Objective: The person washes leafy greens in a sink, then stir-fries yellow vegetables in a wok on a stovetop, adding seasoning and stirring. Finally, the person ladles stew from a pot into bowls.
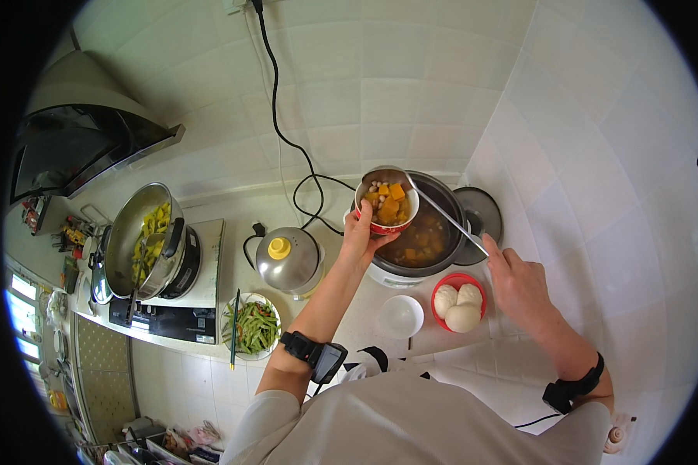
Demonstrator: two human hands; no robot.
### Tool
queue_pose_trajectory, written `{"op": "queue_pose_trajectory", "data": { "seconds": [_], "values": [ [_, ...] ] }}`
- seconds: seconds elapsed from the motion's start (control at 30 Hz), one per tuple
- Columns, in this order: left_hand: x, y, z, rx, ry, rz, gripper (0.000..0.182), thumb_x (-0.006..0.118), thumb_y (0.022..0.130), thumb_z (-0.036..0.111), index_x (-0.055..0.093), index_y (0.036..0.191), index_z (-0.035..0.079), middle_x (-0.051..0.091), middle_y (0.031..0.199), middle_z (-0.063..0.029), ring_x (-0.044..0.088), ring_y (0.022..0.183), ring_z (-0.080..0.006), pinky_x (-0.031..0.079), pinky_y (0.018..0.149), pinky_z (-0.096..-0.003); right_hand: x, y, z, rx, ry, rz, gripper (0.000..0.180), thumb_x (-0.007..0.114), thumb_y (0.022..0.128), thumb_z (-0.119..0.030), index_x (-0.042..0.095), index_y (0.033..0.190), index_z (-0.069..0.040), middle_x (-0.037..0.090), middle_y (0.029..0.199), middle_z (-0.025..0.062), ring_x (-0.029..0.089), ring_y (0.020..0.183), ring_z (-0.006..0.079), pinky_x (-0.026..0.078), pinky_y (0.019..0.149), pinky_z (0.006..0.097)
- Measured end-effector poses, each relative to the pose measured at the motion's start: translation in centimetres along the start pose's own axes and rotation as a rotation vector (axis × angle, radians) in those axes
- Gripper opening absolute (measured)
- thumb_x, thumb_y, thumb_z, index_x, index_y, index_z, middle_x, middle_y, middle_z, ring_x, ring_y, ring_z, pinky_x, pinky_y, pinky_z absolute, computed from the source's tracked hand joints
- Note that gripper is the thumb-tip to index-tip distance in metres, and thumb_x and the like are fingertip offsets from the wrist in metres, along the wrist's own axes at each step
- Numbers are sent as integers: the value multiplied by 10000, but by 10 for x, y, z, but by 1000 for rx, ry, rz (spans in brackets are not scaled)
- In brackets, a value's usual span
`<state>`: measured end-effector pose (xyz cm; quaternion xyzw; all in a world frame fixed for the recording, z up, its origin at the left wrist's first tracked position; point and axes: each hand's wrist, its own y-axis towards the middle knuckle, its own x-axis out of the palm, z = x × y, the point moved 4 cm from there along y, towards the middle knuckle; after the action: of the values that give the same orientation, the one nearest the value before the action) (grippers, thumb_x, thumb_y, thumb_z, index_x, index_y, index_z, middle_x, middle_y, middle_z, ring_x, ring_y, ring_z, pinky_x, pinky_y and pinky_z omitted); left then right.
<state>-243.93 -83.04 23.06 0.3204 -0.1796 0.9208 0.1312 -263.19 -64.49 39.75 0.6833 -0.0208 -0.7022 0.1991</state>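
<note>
My left hand (365, 237) holds a red-and-white bowl (378, 228) over the left side of a dark-lined electric cooker pot (451, 256). Orange pumpkin-like chunks and pale beans or peanuts (388, 203) fill much of the bowl. In my right hand (519, 279) is the long handle of a metal ladle (442, 212). Its head (387, 172) is tipped at the bowl's far rim. Brown soup with orange chunks (421, 238) lies inside the pot below. The ladle's inside is partly hidden.
Before me are a white bowl (401, 317) and a red bowl (484, 305) of steamed buns. A plate (276, 311) of green vegetables with chopsticks (234, 331), a steel-topped appliance (288, 258) and a wok (116, 244) stand leftward. A dark lid (483, 215) leans behind the pot; a black cord (274, 99) trails nearby.
</note>
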Motion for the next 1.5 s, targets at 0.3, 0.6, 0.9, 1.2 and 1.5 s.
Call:
{"op": "queue_pose_trajectory", "data": {
  "seconds": [0.3, 0.6, 0.9, 1.2, 1.5],
  "values": [
    [0, -2, 1, 45, 36, 0, 567, 460, 944, 505, 395, 1215, 12, 552, 1203, -169, 604, 1058, -287, 581, 780, -445, 1, -4, 8, 115, 295, 165, 412, 590, 850, -28, 540, 1257, 7, 499, 634, 64, 445, 449, 180, 364, 389, 298],
    [-17, -19, 19, 41, 50, 70, 598, 446, 933, 538, 373, 1302, 74, 522, 1270, -104, 579, 1107, -259, 552, 842, -444, 31, -8, 51, 914, 1279, -111, 392, 472, 946, -167, 518, 1303, -10, 496, 635, 19, 290, 393, 29, 269, 345, 213],
    [-25, -52, 36, 109, 49, 132, 583, 439, 949, 509, 367, 1307, 54, 514, 1270, -119, 583, 1091, -272, 560, 821, -442, 142, -14, 42, 740, 959, -344, 240, 487, 921, -128, 628, 992, 52, 586, 658, 128, 557, 515, 153, 450, 498, 336],
    [-39, -61, 29, 89, 55, 136, 615, 421, 946, 525, 357, 1333, 51, 501, 1299, -127, 579, 1112, -276, 565, 825, -432, 159, -4, 42, 845, 984, -455, 254, 477, 930, -117, 637, 1051, 39, 593, 666, 114, 552, 507, 165, 429, 436, 334],
    [-45, -59, 19, 46, 35, 185, 615, 434, 943, 524, 359, 1313, 38, 521, 1261, -141, 600, 1070, -280, 569, 809, -441, 142, 4, 66, 1111, 1550, -514, 164, 481, 885, -39, 536, 734, -2, 499, 672, 97, 380, 483, 85, 254, 367, 234]
  ]
}}
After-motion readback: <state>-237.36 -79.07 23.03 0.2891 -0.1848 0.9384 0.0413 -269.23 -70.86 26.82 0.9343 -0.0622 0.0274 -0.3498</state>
